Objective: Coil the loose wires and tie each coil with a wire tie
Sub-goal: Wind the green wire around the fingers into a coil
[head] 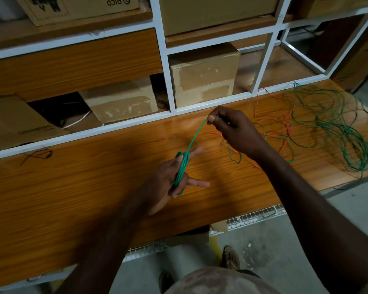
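Table [94, 177]: We see a long wooden top with shelves and boxes [202, 75] behind it.
Pile [331, 124]: We see a big loose heap of green and orange wire on the right side of the table. None of it is coiled. We think most of the job is left.
Coil [182, 168]: We see a few green loops wound around the left hand. It is small and not tied, so we think the first coil is only just started.
Strand [197, 132]: One green wire runs tight from the coil up to the right hand.
Left hand [174, 181]: It is held above the table with fingers spread wide. The loops sit around them, and the thumb seems to press them in place.
Right hand [232, 126]: It is raised nearer the shelves. Thumb and first finger pinch the strand; the other fingers are curled.
Tie: We cannot pick out a wire tie. A small dark loop [38, 154] lies far left, but we cannot tell what it is.
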Tool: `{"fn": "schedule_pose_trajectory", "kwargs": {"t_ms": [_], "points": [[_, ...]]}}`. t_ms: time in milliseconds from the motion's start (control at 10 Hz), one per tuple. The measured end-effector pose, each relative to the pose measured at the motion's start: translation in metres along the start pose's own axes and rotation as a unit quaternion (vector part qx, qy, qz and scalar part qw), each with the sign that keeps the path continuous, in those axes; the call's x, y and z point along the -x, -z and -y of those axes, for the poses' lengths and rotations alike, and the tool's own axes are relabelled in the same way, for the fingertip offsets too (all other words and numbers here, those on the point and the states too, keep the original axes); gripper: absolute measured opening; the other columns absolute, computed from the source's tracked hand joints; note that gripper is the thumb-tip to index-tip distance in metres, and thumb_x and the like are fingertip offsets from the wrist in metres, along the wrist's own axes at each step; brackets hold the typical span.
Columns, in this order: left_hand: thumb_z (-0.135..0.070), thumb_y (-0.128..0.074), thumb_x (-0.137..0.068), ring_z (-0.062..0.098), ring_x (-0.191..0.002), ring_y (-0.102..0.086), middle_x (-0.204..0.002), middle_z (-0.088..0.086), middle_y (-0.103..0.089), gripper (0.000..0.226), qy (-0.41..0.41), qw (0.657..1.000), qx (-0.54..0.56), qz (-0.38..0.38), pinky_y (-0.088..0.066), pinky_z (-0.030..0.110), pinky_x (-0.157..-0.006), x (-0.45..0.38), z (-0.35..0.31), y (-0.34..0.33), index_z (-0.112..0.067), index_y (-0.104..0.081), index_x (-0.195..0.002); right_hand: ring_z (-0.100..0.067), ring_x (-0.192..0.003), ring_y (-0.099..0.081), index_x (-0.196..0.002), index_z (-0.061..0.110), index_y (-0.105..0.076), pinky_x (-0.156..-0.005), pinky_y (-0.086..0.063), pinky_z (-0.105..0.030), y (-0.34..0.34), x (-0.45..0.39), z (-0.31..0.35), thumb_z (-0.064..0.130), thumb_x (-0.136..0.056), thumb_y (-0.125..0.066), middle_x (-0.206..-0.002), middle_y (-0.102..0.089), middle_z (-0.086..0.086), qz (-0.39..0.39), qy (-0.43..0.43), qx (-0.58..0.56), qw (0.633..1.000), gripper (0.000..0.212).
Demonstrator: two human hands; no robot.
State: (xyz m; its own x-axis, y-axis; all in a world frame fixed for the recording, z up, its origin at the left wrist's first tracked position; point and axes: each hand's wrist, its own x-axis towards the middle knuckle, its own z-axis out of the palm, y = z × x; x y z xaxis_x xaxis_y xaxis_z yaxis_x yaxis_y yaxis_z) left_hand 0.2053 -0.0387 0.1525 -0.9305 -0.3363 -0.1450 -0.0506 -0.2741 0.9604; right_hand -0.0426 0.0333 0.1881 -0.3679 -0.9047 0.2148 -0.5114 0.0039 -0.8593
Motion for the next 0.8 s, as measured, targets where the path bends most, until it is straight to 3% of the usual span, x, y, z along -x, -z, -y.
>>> {"fn": "schedule_pose_trajectory", "kwargs": {"t_ms": [100,200,300,400,500,600,700,800], "points": [[-0.037,-0.021,-0.112,0.072,-0.119,-0.056,-0.048,0.002,-0.048,0.059,-0.007,0.999,0.052,-0.002,-0.051,0.045,-0.110,0.008,-0.013,-0.003,-0.015,-0.034,-0.164,0.001,-0.070,-0.056,-0.101,0.014,-0.070,-0.064,-0.040,-0.016,-0.008,-0.002,-0.014,0.028,-0.109,-0.063,-0.084,-0.065,0.027,0.007,-0.009,0.003,1.000,0.017],[-0.041,-0.025,-0.113,0.052,-0.114,-0.068,-0.049,0.003,-0.039,0.056,-0.031,0.998,0.047,-0.015,-0.030,0.066,-0.124,0.017,-0.024,-0.006,-0.024,-0.041,-0.163,-0.013,-0.081,-0.062,-0.103,0.020,-0.074,-0.071,-0.048,-0.028,-0.017,0.001,-0.026,0.031,-0.107,-0.066,-0.094,-0.071,0.014,0.029,-0.010,0.017,0.999,0.014],[-0.038,-0.019,-0.115,0.042,-0.110,-0.072,-0.049,0.007,-0.032,0.054,-0.054,0.994,0.090,-0.032,-0.029,0.070,-0.122,0.019,-0.040,-0.007,-0.026,-0.042,-0.163,-0.015,-0.080,-0.064,-0.104,0.022,-0.074,-0.073,-0.051,-0.037,-0.030,0.010,-0.031,0.033,-0.106,-0.067,-0.090,-0.071,0.008,0.047,-0.011,0.030,0.998,0.013],[-0.040,-0.019,-0.115,0.041,-0.119,-0.070,-0.046,0.002,-0.041,0.055,-0.094,0.985,0.135,-0.044,-0.042,0.068,-0.115,0.012,-0.058,-0.005,-0.026,-0.042,-0.163,-0.016,-0.077,-0.066,-0.098,0.038,-0.075,-0.073,-0.053,-0.041,-0.048,0.022,-0.033,0.040,-0.101,-0.065,-0.084,-0.073,0.004,0.084,-0.008,0.016,0.996,0.010],[-0.041,-0.019,-0.115,0.037,-0.123,-0.069,-0.047,0.001,-0.043,0.055,-0.114,0.979,0.161,-0.046,-0.034,0.076,-0.116,-0.001,-0.073,0.002,-0.028,-0.036,-0.165,0.001,-0.065,-0.057,-0.099,0.055,-0.074,-0.068,-0.046,-0.027,-0.062,0.035,-0.033,0.030,-0.104,-0.069,-0.067,-0.064,0.019,0.103,-0.016,0.001,0.995,0.026],[-0.042,-0.018,-0.115,0.038,-0.130,-0.065,-0.050,0.000,-0.045,0.055,-0.139,0.975,0.156,-0.080,-0.030,0.079,-0.116,-0.017,-0.085,0.014,-0.029,-0.030,-0.167,0.004,-0.059,-0.056,-0.106,0.060,-0.073,-0.065,-0.043,-0.014,-0.070,0.048,-0.025,0.024,-0.107,-0.066,-0.064,-0.066,0.025,0.157,-0.021,-0.010,0.987,0.037],[-0.043,-0.019,-0.115,0.039,-0.134,-0.063,-0.053,0.002,-0.047,0.054,-0.162,0.970,0.093,-0.153,-0.031,0.073,-0.113,-0.035,-0.096,0.029,-0.032,-0.028,-0.167,-0.003,-0.060,-0.055,-0.133,0.048,-0.072,-0.064,-0.045,-0.023,-0.075,0.062,-0.019,0.031,-0.110,-0.061,-0.063,-0.063,0.006,0.206,-0.032,-0.041,0.977,0.031],[-0.045,-0.019,-0.116,0.038,-0.125,-0.068,-0.061,0.014,-0.052,0.053,-0.168,0.957,0.005,-0.235,-0.044,0.056,-0.102,-0.048,-0.093,0.048,-0.033,-0.030,-0.166,-0.009,-0.059,-0.050,-0.136,0.040,-0.070,-0.062,-0.043,-0.025,-0.065,0.068,-0.006,0.027,-0.111,-0.060,-0.063,-0.052,-0.005,0.245,-0.033,-0.079,0.966,0.030]]}}
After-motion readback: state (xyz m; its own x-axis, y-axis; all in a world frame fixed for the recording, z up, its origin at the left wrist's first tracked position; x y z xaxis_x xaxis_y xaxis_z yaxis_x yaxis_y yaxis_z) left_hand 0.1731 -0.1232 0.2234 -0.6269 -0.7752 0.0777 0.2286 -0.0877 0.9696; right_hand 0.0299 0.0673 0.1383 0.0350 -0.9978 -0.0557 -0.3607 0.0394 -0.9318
